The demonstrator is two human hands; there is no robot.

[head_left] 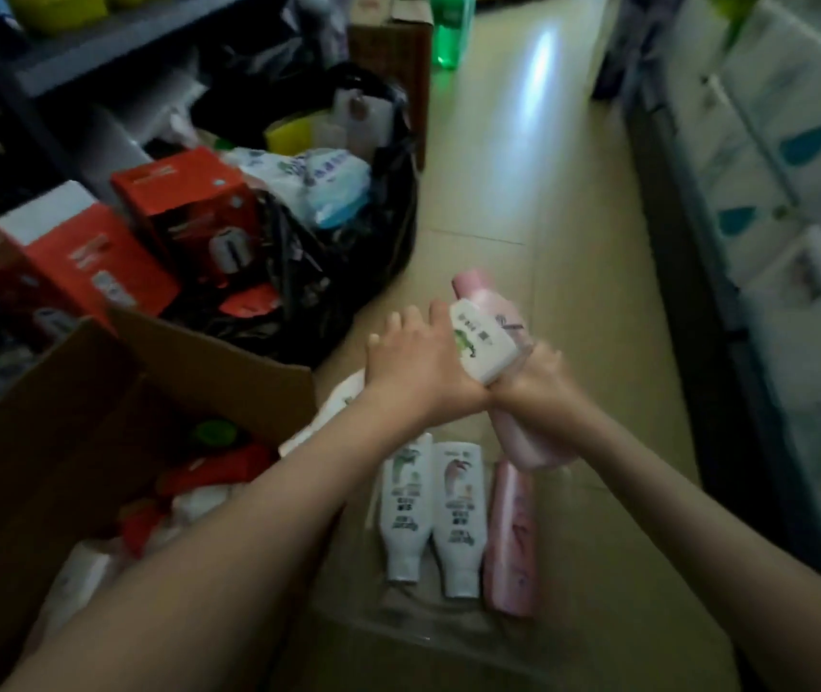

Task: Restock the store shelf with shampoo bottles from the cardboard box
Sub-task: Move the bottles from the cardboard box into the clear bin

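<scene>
My hands meet over the aisle floor, wrists touching. My right hand (541,379) grips a pink shampoo bottle (523,437) that stands tilted, its cap pointing away. My left hand (411,359) has its fingers spread, and a white shampoo bottle (483,344) is pressed against its thumb side. Another white bottle (341,399) shows under my left wrist. Below my hands, two white bottles (406,511) (461,516) and a pink bottle (511,536) lie side by side on clear plastic film (398,624). The open cardboard box (124,417) is at lower left, holding red and white packs.
A full black rubbish bag (343,272) and red product boxes (189,212) crowd the left side under a grey shelf (99,49). A brown carton (393,47) and a green bottle (451,30) stand further up the aisle. White packages (798,192) fill the right-hand shelf.
</scene>
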